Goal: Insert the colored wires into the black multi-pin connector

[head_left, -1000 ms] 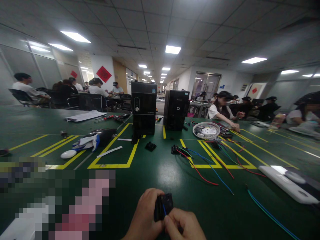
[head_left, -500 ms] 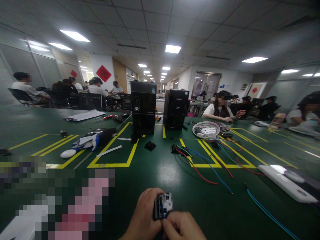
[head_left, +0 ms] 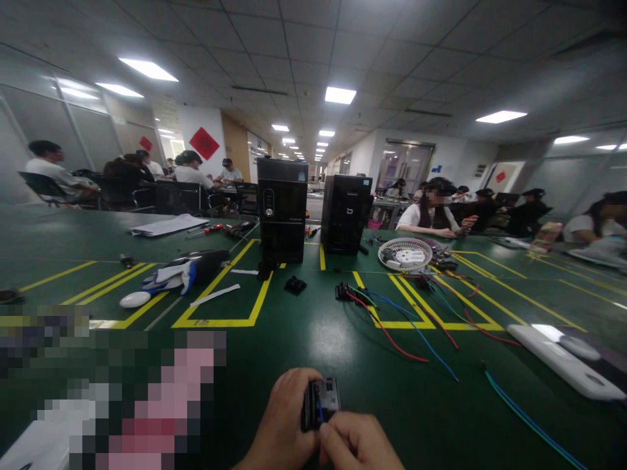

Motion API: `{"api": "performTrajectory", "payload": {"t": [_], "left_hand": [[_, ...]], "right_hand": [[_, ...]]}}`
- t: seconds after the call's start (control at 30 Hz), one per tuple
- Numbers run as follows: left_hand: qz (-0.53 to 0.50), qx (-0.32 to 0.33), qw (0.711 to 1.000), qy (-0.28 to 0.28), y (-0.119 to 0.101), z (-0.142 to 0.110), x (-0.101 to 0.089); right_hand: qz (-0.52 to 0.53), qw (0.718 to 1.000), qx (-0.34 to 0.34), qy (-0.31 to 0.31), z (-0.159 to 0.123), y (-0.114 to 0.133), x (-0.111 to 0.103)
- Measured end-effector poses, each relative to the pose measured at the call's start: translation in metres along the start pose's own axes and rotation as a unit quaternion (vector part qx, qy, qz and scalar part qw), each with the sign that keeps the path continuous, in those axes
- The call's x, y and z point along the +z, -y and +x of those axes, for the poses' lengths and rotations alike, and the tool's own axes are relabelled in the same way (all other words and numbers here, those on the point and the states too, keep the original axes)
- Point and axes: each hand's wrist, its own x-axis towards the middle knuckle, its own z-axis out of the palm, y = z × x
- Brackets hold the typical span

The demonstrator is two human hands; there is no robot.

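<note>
Black connector block (head_left: 320,403) sits low over the green table (head_left: 313,339), clasped by the left hand (head_left: 284,424); the right hand (head_left: 360,444) pinches a thin blue wire (head_left: 320,411) at its front; red and blue loose wires (head_left: 406,326) lie further away, near two black computer towers (head_left: 282,210).

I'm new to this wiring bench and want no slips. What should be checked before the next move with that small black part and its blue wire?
1. Left hand grips the small black part: ok.
2. Right hand pinches the blue wire at the part: ok.
3. Wire seated in its slot: cannot tell, too small.
4. Part held above the green table, bare spot ahead of it: ok.
5. Loose coloured wires lie apart from both hands: ok.
</note>
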Motion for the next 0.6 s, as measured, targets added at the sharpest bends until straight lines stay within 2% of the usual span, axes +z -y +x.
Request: {"api": "performTrajectory", "payload": {"t": [0.17,0.27,0.43,0.6], "left_hand": [[0.002,0.002,1.000,-0.011,-0.0020,-0.0007,-0.0002],[0.000,-0.004,1.000,-0.010,-0.0049,0.0006,-0.0025],[-0.003,-0.004,1.000,-0.001,-0.0042,0.0024,-0.0024],[-0.004,-0.003,1.000,-0.001,-0.0027,0.0022,-0.0013]], "right_hand": [[-0.043,0.998,0.020,0.032,0.0007,-0.0027,-0.0013],[-0.053,0.998,0.021,0.023,0.0002,-0.0052,-0.0015],[-0.002,1.000,-0.021,0.002,0.0001,-0.0062,-0.0022],[0.003,1.000,-0.016,-0.007,-0.0006,0.0007,-0.0034]]}}
